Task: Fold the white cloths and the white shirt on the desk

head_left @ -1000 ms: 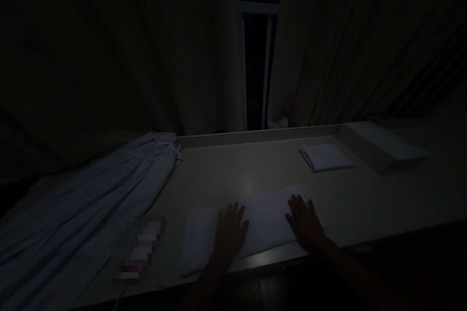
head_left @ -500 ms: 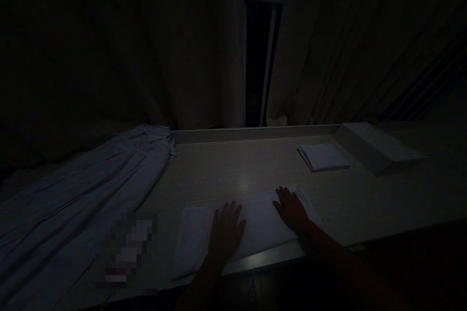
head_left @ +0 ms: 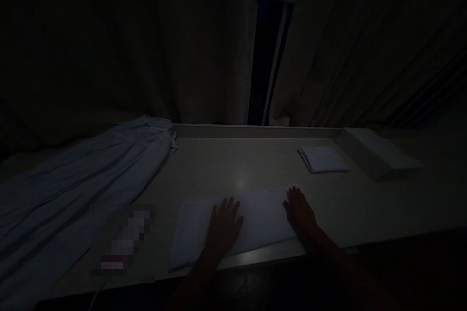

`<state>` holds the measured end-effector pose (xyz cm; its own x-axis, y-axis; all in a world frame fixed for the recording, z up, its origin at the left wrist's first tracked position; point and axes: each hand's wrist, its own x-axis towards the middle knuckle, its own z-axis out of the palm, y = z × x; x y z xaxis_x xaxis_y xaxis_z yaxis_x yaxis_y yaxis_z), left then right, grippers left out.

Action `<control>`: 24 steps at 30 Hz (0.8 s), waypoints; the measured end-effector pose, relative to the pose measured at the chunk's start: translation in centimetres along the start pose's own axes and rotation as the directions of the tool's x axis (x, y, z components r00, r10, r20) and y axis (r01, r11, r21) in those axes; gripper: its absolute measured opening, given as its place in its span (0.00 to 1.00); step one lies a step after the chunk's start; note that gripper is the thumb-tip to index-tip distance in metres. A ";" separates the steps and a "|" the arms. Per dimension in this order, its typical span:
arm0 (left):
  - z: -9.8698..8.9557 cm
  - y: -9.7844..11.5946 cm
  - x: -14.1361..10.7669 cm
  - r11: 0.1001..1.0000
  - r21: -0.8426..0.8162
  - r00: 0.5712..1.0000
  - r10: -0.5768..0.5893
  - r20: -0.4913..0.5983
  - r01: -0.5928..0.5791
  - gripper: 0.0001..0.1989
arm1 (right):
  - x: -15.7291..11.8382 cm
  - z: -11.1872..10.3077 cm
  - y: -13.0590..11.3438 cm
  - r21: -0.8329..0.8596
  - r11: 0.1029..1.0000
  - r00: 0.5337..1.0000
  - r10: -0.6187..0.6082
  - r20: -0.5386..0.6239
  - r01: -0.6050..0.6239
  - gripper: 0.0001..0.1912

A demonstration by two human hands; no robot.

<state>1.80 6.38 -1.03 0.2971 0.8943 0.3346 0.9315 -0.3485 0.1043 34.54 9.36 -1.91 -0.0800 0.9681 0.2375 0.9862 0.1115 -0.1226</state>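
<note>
A white folded cloth (head_left: 260,218) lies as a long flat strip along the near edge of the table. My left hand (head_left: 223,223) rests flat on its middle-left part, fingers spread. Over the cloth's right end lies my right hand (head_left: 301,211), palm down with fingers stretched out. Neither hand grips anything. Farther back on the right is a smaller folded white cloth (head_left: 324,159), apart from both hands. The scene is very dark, so fine detail on the cloth is hard to make out.
Crumpled light fabric (head_left: 109,170) covers the table's left side. A blurred-out object (head_left: 126,240) with a cord lies beside it. A pale box-like block (head_left: 379,153) stands at the back right. Dark curtains (head_left: 204,48) hang behind the table (head_left: 211,165), with a window gap between them.
My right hand has slid right to the end of the long cloth. My left hand stays about where it was on the cloth. The camera view has shifted slightly.
</note>
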 end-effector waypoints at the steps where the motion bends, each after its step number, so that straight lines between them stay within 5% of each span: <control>1: 0.0 0.0 0.0 1.000 -0.004 1.000 -0.002 -0.001 0.002 0.24 | -0.3 0.1 0.3 -0.008 1.000 0.999 0.008 0.037 -0.008 0.37; 15: -1.3 -0.3 -1.0 1.000 0.010 1.000 -0.012 0.017 0.012 0.26 | -1.4 0.9 0.8 -0.074 0.997 0.998 -0.019 0.059 0.024 0.34; 19: -3.4 -3.4 -4.2 0.998 0.056 0.999 -0.033 0.020 0.032 0.26 | -1.6 -0.7 0.1 -0.074 0.996 0.997 -0.044 0.064 0.048 0.30; 24: -4.7 -8.5 -8.8 0.971 0.119 0.975 -0.214 0.064 0.206 0.30 | -1.5 -2.7 -1.3 -0.083 0.996 0.998 -0.008 0.057 0.013 0.30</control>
<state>-9.71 0.15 -0.49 0.1035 0.9642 0.2442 0.9909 -0.1213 0.0591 33.73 7.12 0.51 -0.0961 0.9784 0.1831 0.9937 0.1049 -0.0393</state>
